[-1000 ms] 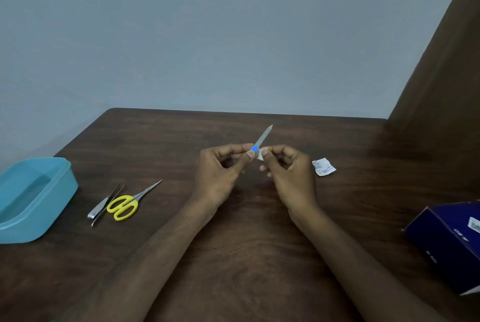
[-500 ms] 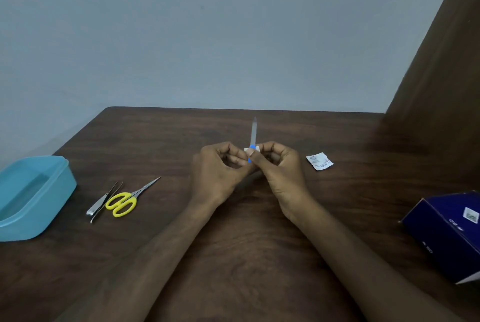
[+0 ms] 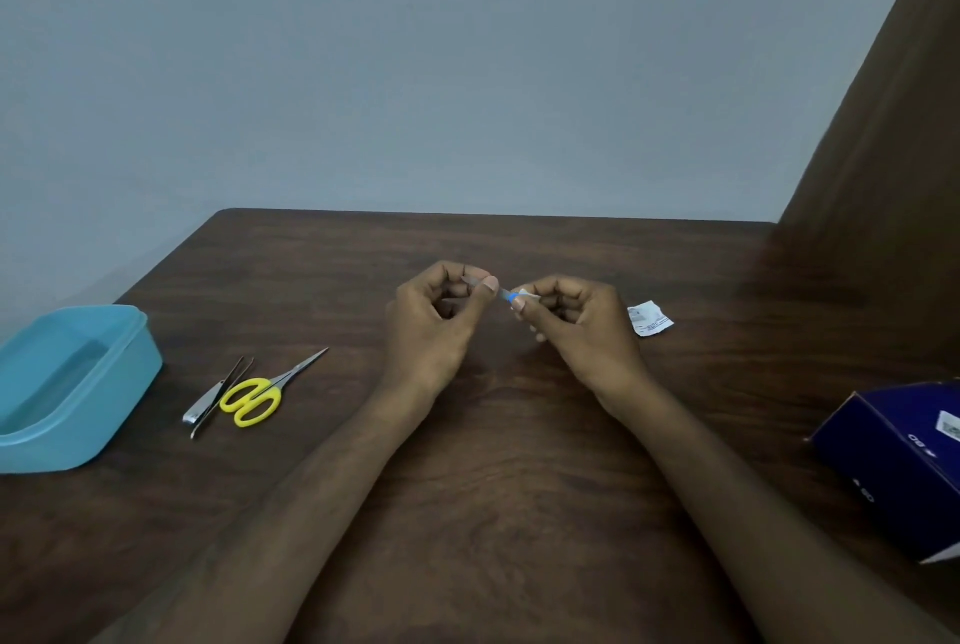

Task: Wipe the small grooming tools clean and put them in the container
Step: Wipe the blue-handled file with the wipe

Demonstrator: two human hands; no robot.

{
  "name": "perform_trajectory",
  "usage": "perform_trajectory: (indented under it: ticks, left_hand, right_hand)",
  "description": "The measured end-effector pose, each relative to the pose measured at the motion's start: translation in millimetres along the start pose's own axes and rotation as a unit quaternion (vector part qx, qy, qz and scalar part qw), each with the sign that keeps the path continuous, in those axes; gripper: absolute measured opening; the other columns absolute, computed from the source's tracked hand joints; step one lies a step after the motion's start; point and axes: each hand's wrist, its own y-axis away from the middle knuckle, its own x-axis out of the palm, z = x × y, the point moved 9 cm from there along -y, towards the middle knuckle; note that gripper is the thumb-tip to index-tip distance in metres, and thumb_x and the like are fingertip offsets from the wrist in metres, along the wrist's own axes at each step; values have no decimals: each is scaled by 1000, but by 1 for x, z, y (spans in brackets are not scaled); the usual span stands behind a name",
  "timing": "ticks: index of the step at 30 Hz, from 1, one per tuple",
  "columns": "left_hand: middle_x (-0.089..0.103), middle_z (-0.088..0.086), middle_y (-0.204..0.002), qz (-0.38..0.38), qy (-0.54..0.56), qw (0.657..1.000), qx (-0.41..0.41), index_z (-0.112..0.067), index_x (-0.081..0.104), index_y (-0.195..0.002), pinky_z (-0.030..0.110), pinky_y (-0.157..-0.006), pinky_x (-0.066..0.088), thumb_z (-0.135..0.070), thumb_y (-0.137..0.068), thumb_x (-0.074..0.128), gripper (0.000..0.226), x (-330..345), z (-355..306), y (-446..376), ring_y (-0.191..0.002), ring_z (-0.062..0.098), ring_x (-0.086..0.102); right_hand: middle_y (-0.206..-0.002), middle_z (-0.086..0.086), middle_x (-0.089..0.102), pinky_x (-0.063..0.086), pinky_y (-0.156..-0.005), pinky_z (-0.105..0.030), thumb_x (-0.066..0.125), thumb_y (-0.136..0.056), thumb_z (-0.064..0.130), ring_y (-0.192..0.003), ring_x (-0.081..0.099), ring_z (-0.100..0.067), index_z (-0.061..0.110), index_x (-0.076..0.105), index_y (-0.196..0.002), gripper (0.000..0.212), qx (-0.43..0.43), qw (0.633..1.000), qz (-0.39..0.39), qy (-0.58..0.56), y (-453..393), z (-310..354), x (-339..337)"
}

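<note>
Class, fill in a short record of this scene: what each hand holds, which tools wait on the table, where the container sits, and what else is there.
left hand: pinches one end of the nail file
right hand: pinches a white wipe round the file
waiting tools: yellow scissors, tweezers, nail clipper, lying together
container: blue tub at table's left edge, no tools inside
other: torn sachet; dark blue box

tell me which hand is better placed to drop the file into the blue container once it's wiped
Left. The left hand already pinches the nail file and is on the blue container's side of the table, while the right hand holds the wipe.
</note>
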Motion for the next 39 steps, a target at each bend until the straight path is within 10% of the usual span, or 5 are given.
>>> perform_trajectory:
  ticks: [7,12,16,34,39]
  left_hand:
    - [79,-14,-77,105,-91,990,-4,-31,84,-93,25,-65,54,-30,-89,86,5,20,2,9,-66,2,69]
    - [77,-10,-74,102,-85,991,-35,-29,85,-88,26,-65,51,-30,-87,87,2,18,8,7,-67,6,67]
    - [79,0,-78,110,-35,992,-44,-25,84,-89,29,-72,54,-28,-89,86,4,20,7,7,-76,18,74]
    - [74,-4,-71,114,-27,992,-41,-25,85,-90,33,-78,54,-25,-91,84,2,22,7,6,-78,18,71]
    - [72,0,-70,106,-41,993,-23,-22,84,-89,28,-70,48,-20,-92,82,4,20,8,4,-70,12,62]
  right_hand:
    - [-81,2,79,57,-69,-25,77,-96,12,-68,66,-8,12,80,-103,7,45,987,-116,-105,-2,-7,-25]
    - [-98,5,78,61,-83,-37,78,-96,14,-89,74,-9,17,81,-101,7,-156,943,-262,132,19,45,-52]
    - [-104,-4,69,51,-88,-31,79,-91,2,-99,65,-24,12,81,-104,17,-319,892,-127,293,27,70,-13]
    - [-94,-1,75,55,-76,-26,80,-96,9,-84,71,-12,8,81,-99,3,-305,891,-211,263,33,76,-30]
    - [-85,10,74,56,-71,-27,83,-89,9,-74,68,-6,18,81,-90,9,-198,943,-144,225,19,50,-14]
